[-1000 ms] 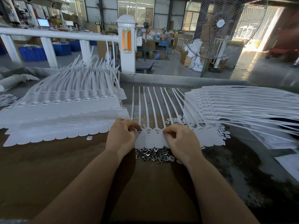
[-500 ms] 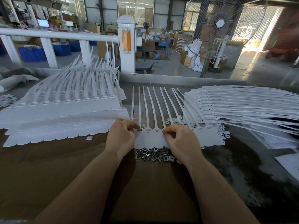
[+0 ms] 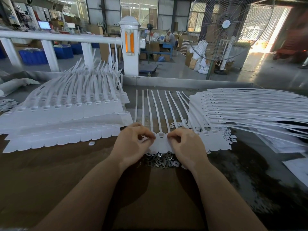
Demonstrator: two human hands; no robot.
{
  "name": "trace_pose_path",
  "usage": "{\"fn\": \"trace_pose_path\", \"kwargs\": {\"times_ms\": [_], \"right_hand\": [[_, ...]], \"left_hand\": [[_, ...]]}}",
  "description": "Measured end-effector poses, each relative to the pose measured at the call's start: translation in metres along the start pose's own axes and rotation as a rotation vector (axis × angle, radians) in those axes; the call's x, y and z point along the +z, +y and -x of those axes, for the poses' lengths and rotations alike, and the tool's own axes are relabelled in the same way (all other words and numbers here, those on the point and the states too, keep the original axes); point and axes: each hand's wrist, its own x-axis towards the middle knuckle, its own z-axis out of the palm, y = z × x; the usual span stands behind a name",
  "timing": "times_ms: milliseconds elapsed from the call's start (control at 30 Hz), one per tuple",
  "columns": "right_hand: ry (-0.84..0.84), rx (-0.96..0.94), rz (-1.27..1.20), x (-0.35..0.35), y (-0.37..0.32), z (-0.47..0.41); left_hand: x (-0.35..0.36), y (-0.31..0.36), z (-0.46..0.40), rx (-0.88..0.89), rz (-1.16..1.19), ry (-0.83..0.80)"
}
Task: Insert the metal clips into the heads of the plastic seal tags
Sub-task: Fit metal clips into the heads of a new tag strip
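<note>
A row of joined white plastic seal tags (image 3: pixel 162 144) lies flat mid-table, its straps (image 3: pixel 156 110) running away from me. My left hand (image 3: pixel 133 145) and right hand (image 3: pixel 187 146) sit on the row with fingers curled. Each hand's fingertips pinch at the tag heads on either side of one uncovered head (image 3: pixel 161 134). Anything small held between the fingers is hidden. A heap of grey metal clips (image 3: pixel 162 161) lies just in front of the row, between my wrists.
A big fanned stack of white tags (image 3: pixel 66 114) fills the left of the brown table (image 3: pixel 50 172); another stack (image 3: pixel 241 110) spreads on the right. Loose white caps (image 3: pixel 230 137) and one stray cap (image 3: pixel 91 143) lie nearby. A white railing (image 3: pixel 55 37) and a standing fan (image 3: pixel 221 29) are behind.
Both hands have closed in toward each other along the tag row. Three heads showed between them before; now one does.
</note>
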Motion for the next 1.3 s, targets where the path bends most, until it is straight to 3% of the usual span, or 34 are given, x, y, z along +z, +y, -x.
{"fn": "trace_pose_path", "kwargs": {"times_ms": [167,333,933,1033,1300], "right_hand": [[-0.007,0.0,0.004,-0.0002,0.0007,0.0002],[-0.011,-0.003,0.006,-0.0015,-0.0005,0.0],[-0.009,-0.011,0.006,-0.002,0.0007,0.0003],[-0.016,-0.006,0.008,-0.0016,0.0011,-0.0006],[-0.009,0.001,0.002,-0.0003,0.0014,-0.0003]], "left_hand": [[-0.0013,0.0055,0.0034,0.122,-0.002,-0.201],[0.0017,0.0037,0.0034,0.15,0.032,-0.292],[0.0013,0.0034,0.0017,0.195,0.014,-0.409],[-0.0001,0.0049,0.0012,0.149,0.068,-0.37],[0.0022,0.0009,-0.0004,-0.016,0.228,-0.081]]}}
